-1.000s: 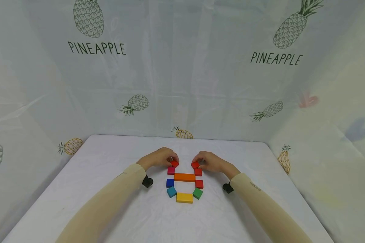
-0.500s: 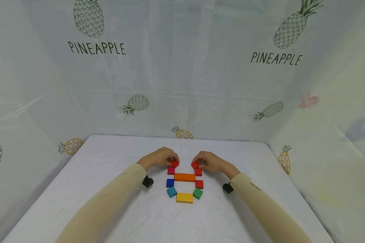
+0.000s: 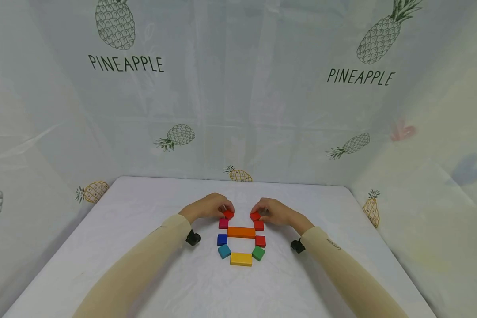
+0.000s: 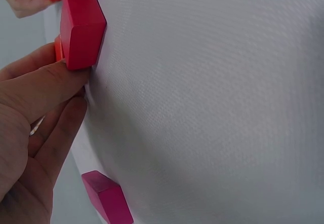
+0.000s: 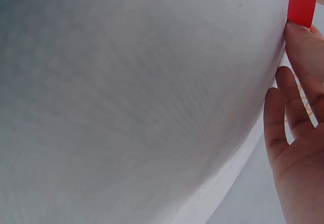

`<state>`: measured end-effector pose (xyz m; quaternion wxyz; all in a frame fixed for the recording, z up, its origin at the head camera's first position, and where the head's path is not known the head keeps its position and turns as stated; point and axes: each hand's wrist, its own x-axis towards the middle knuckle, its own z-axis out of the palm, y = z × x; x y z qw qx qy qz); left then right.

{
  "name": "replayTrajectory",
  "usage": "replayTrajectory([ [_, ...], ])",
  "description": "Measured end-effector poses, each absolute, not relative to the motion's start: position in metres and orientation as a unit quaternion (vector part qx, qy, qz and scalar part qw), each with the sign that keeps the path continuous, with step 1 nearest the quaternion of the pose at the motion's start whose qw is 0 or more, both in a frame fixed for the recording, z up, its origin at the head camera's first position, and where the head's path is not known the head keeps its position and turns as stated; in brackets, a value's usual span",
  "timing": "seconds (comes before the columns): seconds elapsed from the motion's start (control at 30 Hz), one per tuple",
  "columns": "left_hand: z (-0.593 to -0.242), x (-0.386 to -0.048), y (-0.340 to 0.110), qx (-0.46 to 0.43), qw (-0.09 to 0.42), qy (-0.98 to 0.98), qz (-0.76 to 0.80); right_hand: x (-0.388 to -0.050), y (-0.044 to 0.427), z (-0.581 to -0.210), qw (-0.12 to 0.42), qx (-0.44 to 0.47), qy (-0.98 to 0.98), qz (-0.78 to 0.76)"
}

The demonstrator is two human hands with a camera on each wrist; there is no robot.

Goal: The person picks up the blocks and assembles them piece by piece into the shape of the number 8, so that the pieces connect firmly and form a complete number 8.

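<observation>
In the head view my left hand (image 3: 211, 206) pinches a red block (image 3: 228, 214) at the upper left of a figure of coloured blocks. On the opposite side, my right hand (image 3: 276, 212) pinches another red block (image 3: 255, 216). Below the left one lies a magenta block (image 3: 223, 224); below the right one, a red square block (image 3: 259, 225). An orange bar (image 3: 241, 232) spans between these sides. The left wrist view has the thumb beside the magenta block (image 4: 83, 29), with the pinched red block mostly hidden behind. My right thumb in its wrist view touches a red block's edge (image 5: 302, 3).
Lower down sit a blue block (image 3: 222, 239), a red block (image 3: 260, 241), a teal block (image 3: 224, 251), a green block (image 3: 258, 253) and a yellow bar (image 3: 241, 259). A separate magenta block (image 4: 108, 197) lies near my left hand. A pineapple-print curtain (image 3: 238, 110) hangs behind the white table (image 3: 175, 282).
</observation>
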<state>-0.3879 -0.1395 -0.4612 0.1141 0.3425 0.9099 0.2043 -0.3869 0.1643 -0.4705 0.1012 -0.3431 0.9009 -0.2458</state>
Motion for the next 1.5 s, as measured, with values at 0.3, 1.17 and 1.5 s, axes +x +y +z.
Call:
replayTrajectory([
  [0.3,-0.460,-0.387,-0.140,0.342,0.117,0.909,0.207,-0.387,0.164,-0.470,0.102,-0.344,0.900,-0.246],
  [1.17,-0.446,-0.388,-0.177,0.292,0.044,0.931,0.216,-0.387,0.165,-0.471,0.097,-0.345,0.901,-0.243],
  [1.5,-0.451,-0.388,-0.193,0.206,0.006,0.955,0.214,-0.386,0.163,-0.471,0.099,-0.342,0.902,-0.245],
])
